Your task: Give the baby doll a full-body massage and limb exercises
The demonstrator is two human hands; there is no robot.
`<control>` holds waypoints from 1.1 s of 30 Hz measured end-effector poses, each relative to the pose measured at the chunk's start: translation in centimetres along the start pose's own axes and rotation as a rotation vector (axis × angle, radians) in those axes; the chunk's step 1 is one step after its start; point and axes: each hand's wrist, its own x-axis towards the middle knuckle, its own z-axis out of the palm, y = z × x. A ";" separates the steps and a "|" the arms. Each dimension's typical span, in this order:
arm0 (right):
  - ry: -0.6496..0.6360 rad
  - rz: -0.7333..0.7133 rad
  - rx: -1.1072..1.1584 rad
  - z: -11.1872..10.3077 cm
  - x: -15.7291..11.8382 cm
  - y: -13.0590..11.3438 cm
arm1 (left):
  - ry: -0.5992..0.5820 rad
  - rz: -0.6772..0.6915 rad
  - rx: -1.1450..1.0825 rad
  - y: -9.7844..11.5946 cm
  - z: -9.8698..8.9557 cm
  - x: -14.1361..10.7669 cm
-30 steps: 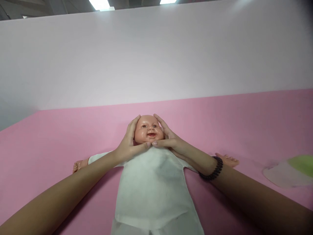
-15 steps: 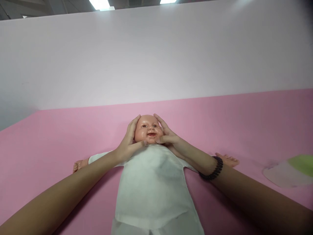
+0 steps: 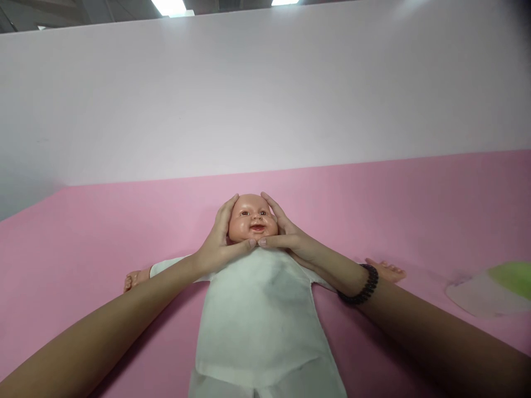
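A vinyl baby doll's head [image 3: 253,221] lies face up on the pink surface, its crown pointing away from me. My left hand [image 3: 219,240] cups the doll's head on the left side, and my right hand [image 3: 284,232] cups the other side. The two thumbs meet under the chin. A dark beaded bracelet [image 3: 365,284] circles my right wrist. Below the head, the doll's body lies under a white gown [image 3: 261,320], and its bare limb ends [image 3: 135,279] stick out past the sleeves.
The doll lies on a pink sheet-covered surface [image 3: 373,210], which meets a pale white wall [image 3: 265,99] at the back. At the right edge lies a translucent pale pad with a green patch [image 3: 485,293]. Ceiling lights show above the wall.
My thumbs slid slightly apart along the doll's jaw, then came back together under its chin. The doll and gown stayed in place.
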 end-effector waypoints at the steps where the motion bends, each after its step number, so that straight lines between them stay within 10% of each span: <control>1: -0.001 0.001 0.001 -0.1 0.0 0.0 | 0.001 -0.003 0.000 0.0 0.0 0.0; 33: 0.081 0.023 0.024 0.3 0.4 -0.2 | -0.044 0.047 -0.084 -1.4 -0.5 0.3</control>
